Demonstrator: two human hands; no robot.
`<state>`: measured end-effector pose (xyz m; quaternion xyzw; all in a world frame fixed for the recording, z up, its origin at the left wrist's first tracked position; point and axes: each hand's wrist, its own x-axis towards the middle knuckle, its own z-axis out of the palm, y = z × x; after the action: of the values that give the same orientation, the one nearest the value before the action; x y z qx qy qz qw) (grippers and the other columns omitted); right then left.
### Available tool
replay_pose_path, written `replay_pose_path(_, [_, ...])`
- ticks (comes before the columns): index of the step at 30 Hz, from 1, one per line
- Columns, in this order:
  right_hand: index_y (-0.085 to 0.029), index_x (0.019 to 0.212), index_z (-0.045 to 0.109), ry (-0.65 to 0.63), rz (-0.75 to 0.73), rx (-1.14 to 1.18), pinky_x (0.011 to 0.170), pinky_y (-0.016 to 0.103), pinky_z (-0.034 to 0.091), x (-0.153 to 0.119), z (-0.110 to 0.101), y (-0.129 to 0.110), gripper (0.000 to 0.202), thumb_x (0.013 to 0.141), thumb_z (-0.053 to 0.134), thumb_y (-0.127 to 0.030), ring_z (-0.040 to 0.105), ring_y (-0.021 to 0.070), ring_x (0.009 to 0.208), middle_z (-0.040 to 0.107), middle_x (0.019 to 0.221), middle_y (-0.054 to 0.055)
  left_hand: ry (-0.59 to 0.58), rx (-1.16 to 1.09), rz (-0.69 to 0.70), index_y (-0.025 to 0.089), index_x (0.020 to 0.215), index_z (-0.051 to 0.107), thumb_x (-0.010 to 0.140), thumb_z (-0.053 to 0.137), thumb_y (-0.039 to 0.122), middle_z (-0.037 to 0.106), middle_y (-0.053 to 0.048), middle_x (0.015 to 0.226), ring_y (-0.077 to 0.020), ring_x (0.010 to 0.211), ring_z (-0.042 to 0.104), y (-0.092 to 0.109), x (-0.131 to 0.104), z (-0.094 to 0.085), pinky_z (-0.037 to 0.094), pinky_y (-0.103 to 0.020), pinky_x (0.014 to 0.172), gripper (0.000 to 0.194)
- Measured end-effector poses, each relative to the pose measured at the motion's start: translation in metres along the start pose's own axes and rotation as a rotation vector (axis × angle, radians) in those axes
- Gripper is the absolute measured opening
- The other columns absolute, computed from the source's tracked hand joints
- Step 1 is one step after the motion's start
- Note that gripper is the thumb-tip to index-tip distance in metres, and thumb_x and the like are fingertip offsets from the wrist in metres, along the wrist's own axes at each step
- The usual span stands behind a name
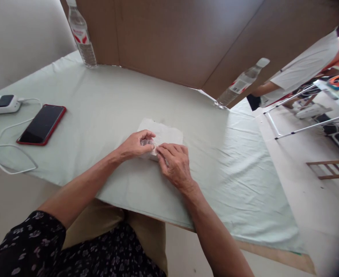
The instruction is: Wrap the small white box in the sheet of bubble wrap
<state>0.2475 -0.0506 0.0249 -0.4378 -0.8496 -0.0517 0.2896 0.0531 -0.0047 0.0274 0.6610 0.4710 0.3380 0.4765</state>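
A white, tissue-like sheet (pixel 168 132) lies on the table near its front edge, under both hands. My left hand (pixel 133 146) is curled around a small clear, shiny piece (pixel 146 142) that rests on the sheet; its exact kind cannot be made out. Thumb and forefinger arch over it from the left. From the right, my right hand (pixel 175 161) has its fingers pressed together on a folded white part of the sheet, right beside the left fingertips. The fingers partly hide what lies between them.
A pale green cloth (pixel 100 100) covers the table. Water bottles stand at the back left (pixel 83 42) and back right (pixel 240 85) against a brown cardboard panel (pixel 169 38). To the left lie a red-cased phone (pixel 42 125) and a white power bank (pixel 2 104) with a cable. Another person (pixel 308 63) is beyond the panel.
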Motion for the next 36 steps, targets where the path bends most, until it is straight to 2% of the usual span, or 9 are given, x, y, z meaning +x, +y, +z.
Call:
replay_pose_path(3, [-0.020, 0.105, 0.067, -0.040, 0.001, -0.005, 0.089, 0.037, 0.037, -0.001, -0.002, -0.001, 0.017, 0.097, 0.052, -0.022, 0.062, 0.0202, 0.099, 0.073, 0.107, 0.005, -0.008, 0.008, -0.012, 0.014, 0.118, 0.060, 0.071, 0.060, 0.027, 0.063, -0.001, 0.087, -0.0141, 0.077, 0.058, 0.000, -0.002, -0.011, 0.045, -0.025, 0.069, 0.049])
replay_pose_path(6, [-0.022, 0.113, 0.065, -0.088, -0.004, -0.039, 0.090, 0.037, 0.035, -0.002, -0.003, -0.001, 0.020, 0.098, 0.052, -0.026, 0.058, 0.0208, 0.100, 0.070, 0.110, 0.005, 0.018, 0.095, -0.061, 0.014, 0.117, 0.061, 0.071, 0.057, 0.024, 0.053, 0.004, 0.070, -0.0106, 0.060, 0.046, 0.000, -0.004, -0.019, 0.038, -0.023, 0.057, 0.047])
replay_pose_path(11, [-0.027, 0.120, 0.061, -0.130, -0.047, -0.183, 0.088, 0.038, 0.032, -0.002, 0.001, -0.003, 0.025, 0.097, 0.054, -0.030, 0.052, 0.0225, 0.101, 0.066, 0.111, 0.005, 0.052, 0.258, -0.070, 0.015, 0.115, 0.064, 0.070, 0.055, 0.023, 0.047, 0.006, 0.064, -0.0107, 0.057, 0.042, 0.000, -0.005, -0.023, 0.033, -0.023, 0.053, 0.046])
replay_pose_path(18, [-0.027, 0.112, 0.062, -0.147, -0.057, -0.271, 0.085, 0.038, 0.029, 0.003, 0.002, -0.008, 0.018, 0.096, 0.054, -0.027, 0.048, 0.0214, 0.094, 0.064, 0.105, 0.005, 0.068, 0.479, -0.065, 0.016, 0.113, 0.066, 0.070, 0.053, 0.026, 0.057, 0.003, 0.069, -0.0143, 0.063, 0.052, -0.003, -0.005, -0.023, 0.039, -0.027, 0.061, 0.046])
replay_pose_path(24, [-0.026, 0.107, 0.062, -0.160, -0.052, -0.273, 0.084, 0.038, 0.028, 0.004, 0.003, -0.009, 0.014, 0.096, 0.054, -0.028, 0.046, 0.0212, 0.092, 0.063, 0.105, 0.005, 0.160, 0.642, -0.199, 0.018, 0.114, 0.066, 0.075, 0.056, 0.035, 0.070, -0.002, 0.084, -0.0206, 0.078, 0.062, 0.002, -0.007, -0.029, 0.044, -0.031, 0.072, 0.044])
replay_pose_path(28, [-0.026, 0.108, 0.062, -0.165, -0.047, -0.264, 0.084, 0.038, 0.027, 0.003, 0.004, -0.008, 0.015, 0.096, 0.053, -0.028, 0.046, 0.0218, 0.093, 0.063, 0.106, 0.005, 0.193, 0.685, -0.309, 0.017, 0.111, 0.066, 0.077, 0.057, 0.042, 0.072, -0.006, 0.088, -0.0242, 0.080, 0.065, 0.010, -0.013, -0.033, 0.046, -0.032, 0.072, 0.043])
replay_pose_path(31, [-0.026, 0.108, 0.062, -0.156, -0.048, -0.260, 0.084, 0.038, 0.028, 0.003, 0.004, -0.008, 0.015, 0.096, 0.053, -0.028, 0.047, 0.0225, 0.094, 0.063, 0.106, 0.005, 0.175, 0.654, -0.375, 0.016, 0.099, 0.068, 0.078, 0.059, 0.042, 0.071, -0.006, 0.077, -0.0239, 0.069, 0.066, 0.014, -0.017, -0.035, 0.047, -0.031, 0.064, 0.035])
replay_pose_path(33, [-0.026, 0.108, 0.063, -0.150, -0.047, -0.260, 0.084, 0.039, 0.028, 0.003, 0.004, -0.008, 0.015, 0.096, 0.053, -0.028, 0.047, 0.0226, 0.094, 0.063, 0.105, 0.005, 0.154, 0.536, -0.423, 0.016, 0.094, 0.066, 0.076, 0.062, 0.041, 0.069, -0.005, 0.069, -0.0221, 0.060, 0.066, 0.014, -0.019, -0.035, 0.047, -0.029, 0.055, 0.031])
replay_pose_path(36, [-0.027, 0.108, 0.063, -0.154, -0.045, -0.252, 0.083, 0.039, 0.028, 0.003, 0.004, -0.008, 0.015, 0.097, 0.053, -0.028, 0.047, 0.0222, 0.093, 0.063, 0.105, 0.005, 0.162, 0.299, -0.469, 0.015, 0.096, 0.063, 0.071, 0.069, 0.039, 0.068, -0.005, 0.070, -0.0194, 0.052, 0.065, 0.010, -0.021, -0.031, 0.046, -0.026, 0.046, 0.036])
